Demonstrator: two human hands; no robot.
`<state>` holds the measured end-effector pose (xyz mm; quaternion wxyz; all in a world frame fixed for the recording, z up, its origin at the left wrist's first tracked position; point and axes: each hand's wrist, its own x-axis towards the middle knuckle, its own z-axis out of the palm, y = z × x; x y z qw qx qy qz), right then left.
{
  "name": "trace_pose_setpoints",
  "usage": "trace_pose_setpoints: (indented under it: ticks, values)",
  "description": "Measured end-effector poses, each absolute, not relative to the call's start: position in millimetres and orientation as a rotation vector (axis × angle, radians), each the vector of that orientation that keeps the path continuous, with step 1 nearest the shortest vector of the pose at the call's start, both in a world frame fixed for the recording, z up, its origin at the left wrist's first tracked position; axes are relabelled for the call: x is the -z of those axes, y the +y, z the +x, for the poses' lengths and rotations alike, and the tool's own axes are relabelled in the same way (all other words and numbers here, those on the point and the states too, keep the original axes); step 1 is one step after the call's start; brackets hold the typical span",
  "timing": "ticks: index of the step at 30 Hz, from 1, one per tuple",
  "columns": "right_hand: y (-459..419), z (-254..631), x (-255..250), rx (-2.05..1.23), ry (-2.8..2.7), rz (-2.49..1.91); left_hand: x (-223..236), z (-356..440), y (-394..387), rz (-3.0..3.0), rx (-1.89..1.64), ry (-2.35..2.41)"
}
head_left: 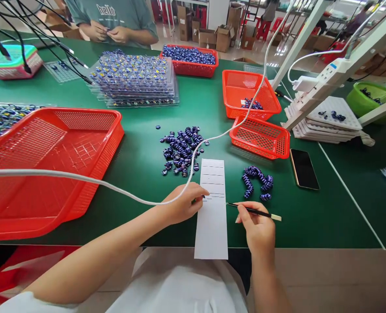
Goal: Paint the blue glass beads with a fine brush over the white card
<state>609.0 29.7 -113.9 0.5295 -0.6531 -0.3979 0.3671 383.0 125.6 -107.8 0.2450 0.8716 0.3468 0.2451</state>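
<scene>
My left hand [185, 203] rests at the left edge of a white paper strip [211, 230] with thin dark lines across its upper part. Thumb and forefinger pinch a tiny dark piece [203, 196], too small to make out. In my right hand [256, 224] is a slim black stick with a pale end [256, 211], held like a pen, its thin tip pointing left at the strip's right edge. Beyond the strip lies a loose pile of shiny dark-blue pieces [181, 148]. Similar pieces form a curved row [258, 174] above my right hand.
Left stands a large red basket [82, 148]; two smaller red baskets [261, 145] [241, 80] sit at right. A phone [304, 169] lies nearby. Stacked clear trays [137, 82] stand behind. A white cable [128, 196] crosses before my left hand. A person [114, 26] works opposite.
</scene>
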Motion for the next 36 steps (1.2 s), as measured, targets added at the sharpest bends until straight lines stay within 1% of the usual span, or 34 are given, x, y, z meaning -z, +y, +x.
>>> trace_pose_setpoints:
  ticks: [5,11,18,23,36]
  values:
    - [53.3,586.3,106.4,-0.898,-1.067,-1.618,114.0,376.5,126.2,2.583,-0.578,0.866]
    - [59.2,583.1,115.5,-0.892,-1.052,-1.722,117.7,374.6,124.2,2.628,-0.407,0.833]
    - [58.1,582.6,115.9,-0.883,-1.05,-1.747,115.7,379.1,122.2,2.646,-0.326,0.868]
    - [57.8,584.3,118.0,-0.92,-0.985,-1.691,113.5,378.7,122.6,2.648,-0.312,0.87]
    - [61.1,581.5,116.6,-0.883,-1.022,-1.722,113.3,379.5,122.4,2.61,-0.331,0.868]
